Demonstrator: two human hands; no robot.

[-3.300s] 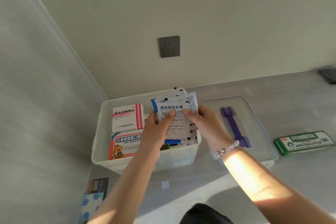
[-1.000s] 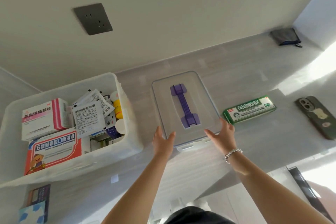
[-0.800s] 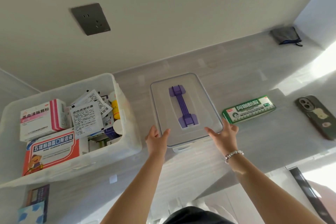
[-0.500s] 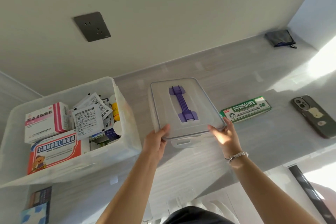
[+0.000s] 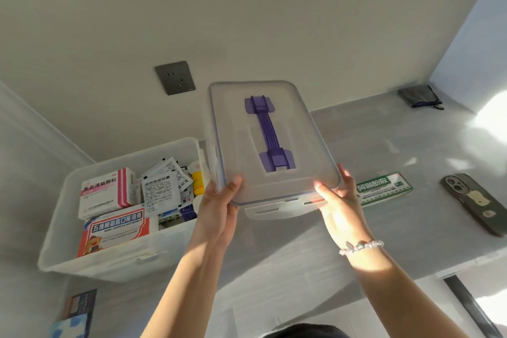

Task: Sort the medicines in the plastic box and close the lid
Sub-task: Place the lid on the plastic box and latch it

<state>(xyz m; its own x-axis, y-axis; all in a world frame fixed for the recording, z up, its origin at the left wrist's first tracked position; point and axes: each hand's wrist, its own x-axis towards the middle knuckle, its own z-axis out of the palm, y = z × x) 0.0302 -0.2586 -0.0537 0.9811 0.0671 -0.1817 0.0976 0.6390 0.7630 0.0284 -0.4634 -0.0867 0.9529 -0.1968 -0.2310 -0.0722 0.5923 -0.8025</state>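
Observation:
The clear plastic lid (image 5: 238,129) with a purple handle (image 5: 269,136) is lifted off the counter and tilted, its near edge held by both hands. My left hand (image 5: 219,206) grips its near left corner, my right hand (image 5: 336,200) its near right corner. The open plastic box (image 5: 115,261) stands to the left, holding a pink-and-white medicine carton (image 5: 105,192), a red-and-blue carton (image 5: 115,228), paper sachets (image 5: 160,192) and a yellow bottle (image 5: 198,182). The lid's left edge hangs over the box's right rim.
A green medicine box (image 5: 384,188) lies on the grey counter right of the lid, and a phone (image 5: 476,203) further right. A dark pouch (image 5: 419,96) sits in the back right corner. A wall socket (image 5: 175,77) is behind; a tissue pack (image 5: 72,324) lies lower left.
Both hands left the sachets in the box, reached to the lid on the counter, gripped its near edge and raised it, moving it left toward the box.

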